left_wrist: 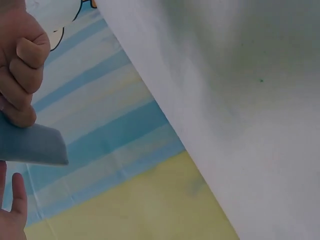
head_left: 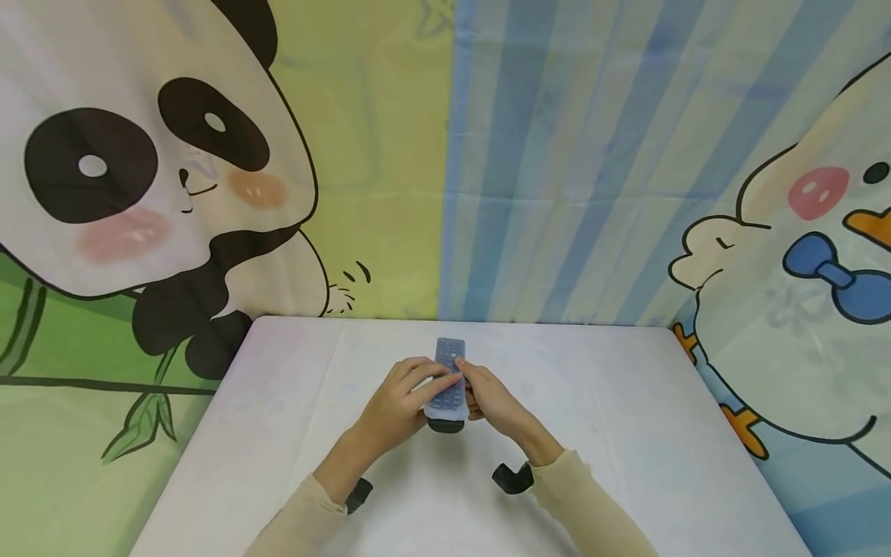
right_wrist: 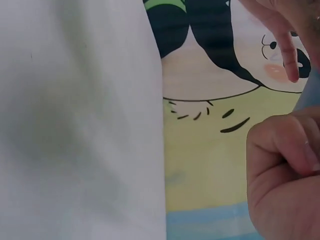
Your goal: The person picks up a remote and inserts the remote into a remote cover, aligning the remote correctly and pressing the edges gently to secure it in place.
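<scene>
A printed backdrop fills the upper frame; the white desk spans the lower centre. Just below mid-frame, my left hand has its fingers clamped on the sleeved remote control from the left, and my right hand pinches its right edge, fingers curled. I hold it raised off the desk, probably so both sides are within reach and one grip steadies the other. The translucent bluish sleeve leaves its dark near end bare.

hands have side room; curtain apparently blocks beyond.
</scene>
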Available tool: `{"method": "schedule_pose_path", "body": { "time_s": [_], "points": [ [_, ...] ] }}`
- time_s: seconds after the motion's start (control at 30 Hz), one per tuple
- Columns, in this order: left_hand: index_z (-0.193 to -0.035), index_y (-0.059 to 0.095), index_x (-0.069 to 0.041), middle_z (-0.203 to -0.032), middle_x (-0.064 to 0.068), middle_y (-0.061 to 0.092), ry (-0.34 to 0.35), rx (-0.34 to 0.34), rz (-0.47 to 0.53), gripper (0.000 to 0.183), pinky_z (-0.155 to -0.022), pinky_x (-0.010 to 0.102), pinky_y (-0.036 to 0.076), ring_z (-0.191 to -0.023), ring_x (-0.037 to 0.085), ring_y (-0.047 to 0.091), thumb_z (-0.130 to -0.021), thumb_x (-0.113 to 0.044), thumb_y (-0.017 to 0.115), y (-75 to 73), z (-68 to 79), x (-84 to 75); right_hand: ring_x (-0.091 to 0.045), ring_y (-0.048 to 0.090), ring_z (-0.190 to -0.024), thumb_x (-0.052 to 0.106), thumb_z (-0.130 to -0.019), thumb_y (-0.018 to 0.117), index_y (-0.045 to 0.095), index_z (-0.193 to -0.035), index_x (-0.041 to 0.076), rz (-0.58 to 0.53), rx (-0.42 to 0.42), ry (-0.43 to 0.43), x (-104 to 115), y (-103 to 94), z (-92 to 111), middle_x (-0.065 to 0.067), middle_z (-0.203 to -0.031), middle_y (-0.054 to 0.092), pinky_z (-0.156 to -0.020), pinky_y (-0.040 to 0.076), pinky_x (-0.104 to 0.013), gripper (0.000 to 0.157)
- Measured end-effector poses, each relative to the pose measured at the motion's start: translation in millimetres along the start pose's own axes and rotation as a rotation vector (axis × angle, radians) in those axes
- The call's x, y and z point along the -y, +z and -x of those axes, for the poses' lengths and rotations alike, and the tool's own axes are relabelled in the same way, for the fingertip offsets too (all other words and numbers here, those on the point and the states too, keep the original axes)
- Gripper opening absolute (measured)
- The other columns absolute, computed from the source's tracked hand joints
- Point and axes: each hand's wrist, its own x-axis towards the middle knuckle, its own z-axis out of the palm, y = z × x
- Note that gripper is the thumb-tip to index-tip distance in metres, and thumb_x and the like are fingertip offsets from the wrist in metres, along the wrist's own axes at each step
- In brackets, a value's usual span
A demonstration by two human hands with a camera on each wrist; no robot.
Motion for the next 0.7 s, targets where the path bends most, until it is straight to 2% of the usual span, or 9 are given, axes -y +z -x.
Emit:
{"method": "schedule_pose_path", "body": {
  "time_s": [0.1, 0.2, 0.27, 0.33, 0.43, 0.57, 0.7],
  "points": [
    [-0.123, 0.067, -0.006, -0.118, 0.007, 0.066, -0.033, -0.059, 0.134, 0.058, -0.100, 0.038, 0.046, -0.111, 0.028, 0.057, -0.069, 0.001, 0.088, 2.5, 2.8, 1.2, -0.007, 0.041, -0.048, 0.063, -0.101, 0.040, 0.059, -0.101, 0.002, -0.056, -0.013, 0.073, -3, 3.4, 1, 0.003, -0.063, 0.050, -0.043, 0.032, -0.023, 0.063],
    [-0.121, 0.068, -0.006, -0.118, 0.006, 0.067, -0.053, -0.090, 0.219, 0.047, -0.100, 0.039, 0.046, -0.111, 0.028, 0.058, -0.078, -0.008, 0.086, 3.8, 5.3, 2.5, -0.009, 0.042, -0.050, 0.065, -0.100, 0.041, 0.056, -0.113, 0.001, -0.082, -0.001, 0.086, -6, 5.7, 2, 0.001, -0.071, 0.055, -0.044, 0.032, -0.022, 0.067],
    [-0.121, 0.069, -0.006, -0.117, 0.006, 0.067, -0.062, -0.101, 0.252, 0.039, -0.099, 0.039, 0.047, -0.111, 0.027, 0.058, -0.086, -0.015, 0.082, 4.0, 5.4, 2.8, -0.009, 0.035, -0.047, 0.066, -0.100, 0.040, 0.057, -0.107, 0.002, -0.096, 0.033, 0.073, -8, 6.0, 2, 0.001, -0.065, 0.048, -0.043, 0.027, -0.023, 0.067],
    [-0.119, 0.069, -0.006, -0.116, 0.006, 0.067, -0.087, -0.104, 0.286, 0.034, -0.098, 0.037, 0.048, -0.110, 0.026, 0.059, -0.090, -0.020, 0.078, 3.2, 4.9, 2.8, -0.010, 0.031, -0.046, 0.069, -0.099, 0.038, 0.057, -0.091, 0.004, -0.101, 0.070, 0.064, -10, 6.5, 3, 0.001, -0.059, 0.042, -0.043, 0.025, -0.024, 0.068],
    [-0.114, 0.070, -0.006, -0.113, 0.004, 0.067, -0.127, -0.108, 0.337, 0.030, -0.094, 0.033, 0.049, -0.107, 0.024, 0.060, -0.088, -0.017, 0.080, 1.4, 4.0, 2.5, -0.011, 0.031, -0.044, 0.070, -0.099, 0.033, 0.052, -0.077, 0.007, -0.093, 0.121, 0.048, -14, 6.5, 5, 0.001, -0.054, 0.038, -0.043, 0.023, -0.028, 0.069],
    [-0.112, 0.069, -0.006, -0.111, 0.004, 0.067, -0.171, -0.099, 0.380, 0.037, -0.091, 0.030, 0.051, -0.104, 0.022, 0.061, -0.079, -0.006, 0.085, -0.7, 4.0, 1.7, -0.013, 0.036, -0.046, 0.065, -0.103, 0.029, 0.051, -0.078, 0.006, -0.048, 0.146, 0.009, -18, 5.6, 9, -0.001, -0.058, 0.043, -0.042, 0.028, -0.028, 0.067],
    [-0.116, 0.068, -0.008, -0.112, 0.002, 0.067, -0.226, -0.076, 0.398, 0.042, -0.088, 0.030, 0.053, -0.104, 0.020, 0.061, -0.079, -0.006, 0.086, -2.1, 5.1, 0.0, -0.014, 0.042, -0.046, 0.062, -0.104, 0.026, 0.054, -0.079, 0.004, 0.001, 0.163, 0.017, -19, 4.1, 14, -0.003, -0.059, 0.049, -0.042, 0.038, -0.026, 0.070]
  ]
}}
